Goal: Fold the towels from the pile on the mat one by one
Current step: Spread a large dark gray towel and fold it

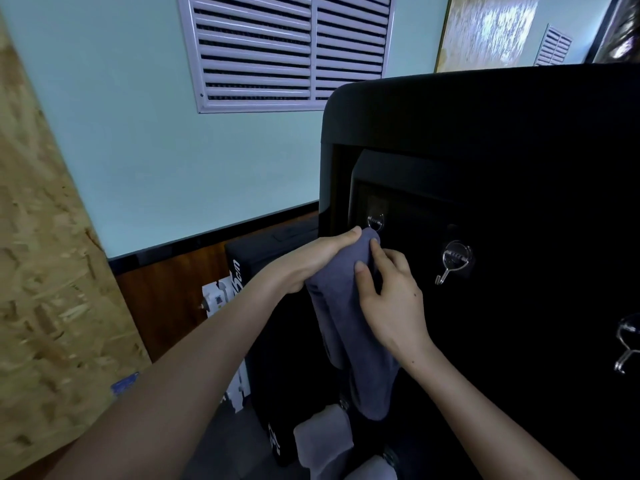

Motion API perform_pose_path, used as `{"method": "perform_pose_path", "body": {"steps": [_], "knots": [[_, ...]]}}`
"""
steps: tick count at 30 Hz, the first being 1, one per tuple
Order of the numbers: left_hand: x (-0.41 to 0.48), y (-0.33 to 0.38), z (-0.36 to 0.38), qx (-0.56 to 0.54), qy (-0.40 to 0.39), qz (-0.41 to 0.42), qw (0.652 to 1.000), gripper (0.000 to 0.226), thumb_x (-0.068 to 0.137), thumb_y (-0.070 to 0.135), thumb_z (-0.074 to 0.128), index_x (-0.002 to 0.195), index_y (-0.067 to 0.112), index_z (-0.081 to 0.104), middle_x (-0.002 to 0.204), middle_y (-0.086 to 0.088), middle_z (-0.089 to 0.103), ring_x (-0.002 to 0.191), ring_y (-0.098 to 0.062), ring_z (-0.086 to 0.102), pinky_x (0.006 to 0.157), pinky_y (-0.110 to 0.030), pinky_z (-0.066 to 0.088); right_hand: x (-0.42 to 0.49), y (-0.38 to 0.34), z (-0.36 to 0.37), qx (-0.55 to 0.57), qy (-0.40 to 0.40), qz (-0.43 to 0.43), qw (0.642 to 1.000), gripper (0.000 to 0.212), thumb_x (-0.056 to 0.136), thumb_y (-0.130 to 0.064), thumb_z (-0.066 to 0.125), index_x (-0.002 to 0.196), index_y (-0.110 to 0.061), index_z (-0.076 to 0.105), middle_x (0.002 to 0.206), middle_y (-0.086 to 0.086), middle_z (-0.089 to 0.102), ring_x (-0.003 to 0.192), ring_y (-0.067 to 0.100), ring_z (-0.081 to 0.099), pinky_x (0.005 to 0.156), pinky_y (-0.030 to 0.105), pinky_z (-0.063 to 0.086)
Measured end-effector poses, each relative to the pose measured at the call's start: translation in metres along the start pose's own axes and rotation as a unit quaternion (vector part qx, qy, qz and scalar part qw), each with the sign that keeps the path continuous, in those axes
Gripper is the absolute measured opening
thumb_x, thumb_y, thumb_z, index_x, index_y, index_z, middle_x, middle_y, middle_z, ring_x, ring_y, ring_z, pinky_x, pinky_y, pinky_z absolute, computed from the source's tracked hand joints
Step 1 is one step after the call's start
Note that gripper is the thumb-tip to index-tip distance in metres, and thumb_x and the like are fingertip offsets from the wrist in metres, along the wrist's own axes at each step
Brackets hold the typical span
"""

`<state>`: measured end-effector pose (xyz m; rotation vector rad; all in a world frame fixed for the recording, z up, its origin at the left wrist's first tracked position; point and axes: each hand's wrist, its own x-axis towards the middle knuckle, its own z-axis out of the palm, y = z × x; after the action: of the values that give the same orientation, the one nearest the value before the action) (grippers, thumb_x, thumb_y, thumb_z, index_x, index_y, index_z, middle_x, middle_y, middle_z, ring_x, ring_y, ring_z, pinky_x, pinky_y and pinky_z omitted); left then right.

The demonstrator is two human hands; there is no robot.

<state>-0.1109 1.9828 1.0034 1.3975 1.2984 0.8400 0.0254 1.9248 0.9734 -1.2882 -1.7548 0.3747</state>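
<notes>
Towel [349,341]: grey, held up against a black panel [519,150], hanging lengthwise in a narrow, bunched fall. Its top end sits in both grips. The rest drops free below the hands, with the lower end near some pale cloths [323,441] at the bottom of view.

Left hand [311,261]: grip closed round the towel's top from the left. Thumb laid along the upper edge, fingers hidden behind the fabric. The towel's top bulges just past the thumb tip.

Right hand [391,299]: grip pinched on the towel's right side just below the top. Thumb on the front face, forefinger on the crest, other fingers curled at the edge. The two hands are close together, with only fabric between them.

Hook [375,221]: clear, stuck to the panel, just above the towel's top. Cannot tell whether fabric touches it. Second hook [455,261] to the right, apart from the towel. Third hook [628,348] at the right edge.

Behind: pale wall [173,150] with a louvred vent [287,50]. Chipboard [41,271] on the left.
</notes>
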Motion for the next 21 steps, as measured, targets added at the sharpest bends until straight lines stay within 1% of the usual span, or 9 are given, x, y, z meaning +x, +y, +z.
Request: {"method": "perform_pose_path", "body": {"steps": [3,6,9,11,13,15,17,18,21], "knots": [[-0.003,0.005,0.001,-0.002,0.008,0.000,1.000,0.052,0.087,0.057,0.050,0.104,0.012,0.068,0.102,-0.010,0.071,0.100,-0.021,0.066,0.102,-0.036,0.044,-0.001,0.003,-0.002,0.031,-0.002,-0.007,0.999,0.052,0.098,-0.031,0.044,0.146,-0.018,0.032,0.135,-0.004,0.042,0.108,0.002,0.046,0.089,0.014,0.034],[-0.006,0.006,0.001,0.011,0.014,0.020,1.000,0.049,0.089,0.057,0.047,0.109,0.017,0.065,0.108,-0.006,0.070,0.104,-0.018,0.064,0.104,-0.039,0.042,-0.005,0.007,-0.003,0.063,0.016,-0.014,0.998,0.049,0.096,-0.027,0.050,0.142,-0.016,0.040,0.133,-0.002,0.046,0.117,0.009,0.048,0.098,0.020,0.039],[-0.014,0.006,0.002,0.066,0.032,0.037,0.997,0.050,0.089,0.061,0.041,0.113,0.023,0.062,0.113,0.000,0.066,0.108,-0.015,0.060,0.105,-0.041,0.040,-0.009,0.009,-0.003,0.043,0.034,-0.029,0.998,0.046,0.094,-0.027,0.053,0.138,-0.014,0.046,0.133,-0.002,0.048,0.117,0.010,0.050,0.094,0.016,0.038],[-0.022,0.006,0.002,0.092,0.062,0.059,0.992,0.049,0.091,0.059,0.038,0.112,0.022,0.062,0.113,0.004,0.065,0.107,-0.013,0.059,0.103,-0.039,0.040,-0.013,0.009,-0.004,0.022,0.048,-0.040,0.998,0.044,0.093,-0.027,0.055,0.134,-0.014,0.050,0.132,-0.001,0.050,0.115,0.012,0.052,0.092,0.019,0.040],[-0.036,0.006,0.004,0.128,0.114,0.098,0.980,0.044,0.093,0.056,0.037,0.107,0.022,0.062,0.109,0.009,0.062,0.104,-0.010,0.057,0.098,-0.033,0.042,-0.019,0.006,-0.005,0.010,0.065,-0.045,0.997,0.040,0.091,-0.027,0.057,0.129,-0.013,0.054,0.129,0.000,0.052,0.113,0.013,0.053,0.091,0.022,0.042],[-0.051,0.005,0.003,0.182,0.167,0.146,0.958,0.038,0.094,0.052,0.038,0.096,0.024,0.062,0.099,0.007,0.064,0.097,-0.011,0.059,0.086,-0.028,0.044,-0.028,0.001,-0.007,0.006,0.080,-0.042,0.996,0.037,0.091,-0.026,0.058,0.125,-0.013,0.056,0.126,0.000,0.054,0.111,0.013,0.054,0.089,0.020,0.042],[-0.066,0.000,0.001,0.222,0.194,0.192,0.936,0.032,0.095,0.048,0.041,0.092,0.025,0.062,0.093,0.005,0.065,0.091,-0.011,0.060,0.074,-0.021,0.042,-0.041,-0.004,-0.008,0.002,0.085,-0.035,0.996,0.036,0.091,-0.026,0.057,0.124,-0.014,0.056,0.125,0.000,0.055,0.110,0.013,0.055,0.088,0.022,0.043],[-0.074,-0.004,0.000,0.233,0.199,0.215,0.927,0.029,0.095,0.046,0.042,0.093,0.025,0.063,0.094,0.005,0.066,0.090,-0.010,0.060,0.073,-0.019,0.042,-0.050,-0.007,-0.009,-0.004,0.087,-0.030,0.996,0.037,0.091,-0.027,0.057,0.125,-0.014,0.056,0.125,0.000,0.055,0.110,0.012,0.055,0.089,0.024,0.045],[-0.100,-0.019,-0.002,0.220,0.186,0.276,0.917,0.019,0.093,0.040,0.048,0.095,0.028,0.063,0.100,0.003,0.064,0.091,-0.007,0.059,0.081,-0.022,0.045,-0.081,-0.014,-0.010,-0.015,0.096,0.002,0.995,0.039,0.091,-0.030,0.055,0.126,-0.014,0.055,0.125,0.000,0.055,0.110,0.012,0.055,0.091,0.031,0.048]]}}
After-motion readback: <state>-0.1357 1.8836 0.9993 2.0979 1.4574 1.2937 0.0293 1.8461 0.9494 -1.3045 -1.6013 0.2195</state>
